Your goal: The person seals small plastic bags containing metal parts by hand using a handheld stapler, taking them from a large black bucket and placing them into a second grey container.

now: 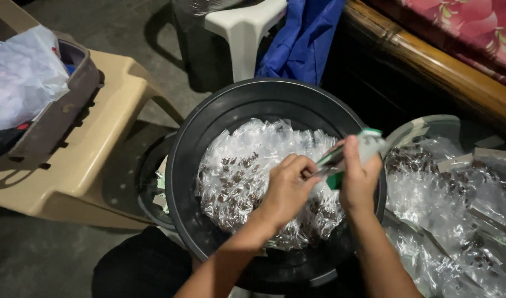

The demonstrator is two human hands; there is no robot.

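Both hands are pinching one small packet over the black basin: left hand gripping its near edge, right hand clamping the top; uneven pulling could be spilling the dark bits below.

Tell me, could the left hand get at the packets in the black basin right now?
Probably not at once: the left hand hangs right over the packets in the black basin, with nothing between, but its fingers are busy pinching the small packet that the right hand grips too.
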